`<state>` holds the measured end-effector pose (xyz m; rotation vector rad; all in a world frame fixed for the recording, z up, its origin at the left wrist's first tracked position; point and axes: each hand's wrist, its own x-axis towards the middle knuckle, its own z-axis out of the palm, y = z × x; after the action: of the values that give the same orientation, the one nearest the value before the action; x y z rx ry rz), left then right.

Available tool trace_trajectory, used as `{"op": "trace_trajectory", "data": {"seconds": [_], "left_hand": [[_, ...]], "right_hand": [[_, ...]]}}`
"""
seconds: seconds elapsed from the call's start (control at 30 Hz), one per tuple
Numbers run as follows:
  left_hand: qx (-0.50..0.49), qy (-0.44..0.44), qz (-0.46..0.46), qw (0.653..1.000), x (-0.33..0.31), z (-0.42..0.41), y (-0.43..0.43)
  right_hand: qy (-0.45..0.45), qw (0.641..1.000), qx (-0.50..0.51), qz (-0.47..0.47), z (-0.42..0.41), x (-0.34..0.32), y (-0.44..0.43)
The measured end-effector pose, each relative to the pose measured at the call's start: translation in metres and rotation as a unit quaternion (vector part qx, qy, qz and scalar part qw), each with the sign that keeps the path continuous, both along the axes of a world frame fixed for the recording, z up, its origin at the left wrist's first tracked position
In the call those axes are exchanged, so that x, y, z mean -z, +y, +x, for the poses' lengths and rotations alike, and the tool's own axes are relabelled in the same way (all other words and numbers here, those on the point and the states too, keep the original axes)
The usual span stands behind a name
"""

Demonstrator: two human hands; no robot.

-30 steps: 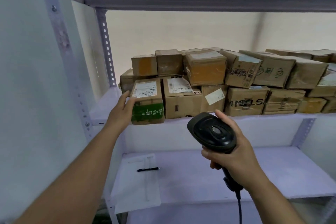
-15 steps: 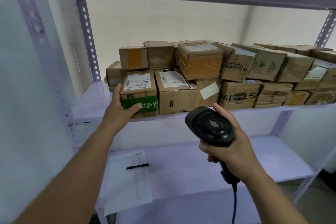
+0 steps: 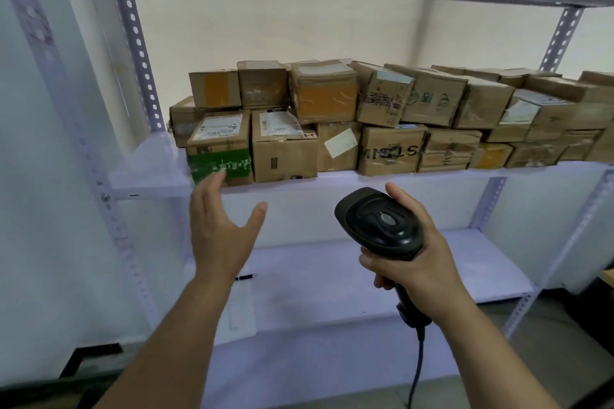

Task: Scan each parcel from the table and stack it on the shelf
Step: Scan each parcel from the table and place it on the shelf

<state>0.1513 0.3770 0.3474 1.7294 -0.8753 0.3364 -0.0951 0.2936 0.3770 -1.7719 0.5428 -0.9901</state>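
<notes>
A cardboard parcel with a green band [image 3: 220, 149] stands at the left end of the front row on the white shelf [image 3: 149, 181]. Several brown parcels [image 3: 392, 116] are stacked beside and behind it in two layers. My left hand [image 3: 221, 229] hovers just below and in front of the green-banded parcel, fingers spread, holding nothing. My right hand [image 3: 410, 260] grips a black barcode scanner [image 3: 378, 222] by its handle, its head pointing toward the shelf; the cable hangs down.
A lower shelf board [image 3: 349, 282] carries a sheet of paper [image 3: 239, 309] and a black pen [image 3: 246, 277]. Perforated grey uprights [image 3: 139, 53] frame the rack, with another board overhead. A white wall stands at the left.
My left hand has let go of the green-banded parcel and drawn back below the shelf edge, fingers open. The scanner hand stays about where it was; the view shifted slightly.
</notes>
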Motion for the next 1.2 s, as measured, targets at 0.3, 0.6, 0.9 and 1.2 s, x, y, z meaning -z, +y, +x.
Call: {"op": "trace_trajectory", "data": {"seconds": [0.3,0.6,0.9,1.2], "left_hand": [[0.137,-0.071,0.096,0.983,0.015,-0.148,-0.046],[0.255,-0.080,0.122,0.956,0.027,-0.312,-0.083],[0.400,-0.059,0.116,0.907,0.038,-0.485,-0.110],[0.518,-0.094,0.115,0.842,0.045,-0.617,-0.131]], "right_hand": [[-0.010,0.998,0.054,0.023,-0.121,0.008,0.004],[-0.014,0.988,0.150,0.028,-0.273,0.019,0.012],[-0.005,0.962,0.274,0.003,-0.429,0.029,0.029],[-0.008,0.911,0.412,-0.005,-0.539,0.038,0.062]]}}
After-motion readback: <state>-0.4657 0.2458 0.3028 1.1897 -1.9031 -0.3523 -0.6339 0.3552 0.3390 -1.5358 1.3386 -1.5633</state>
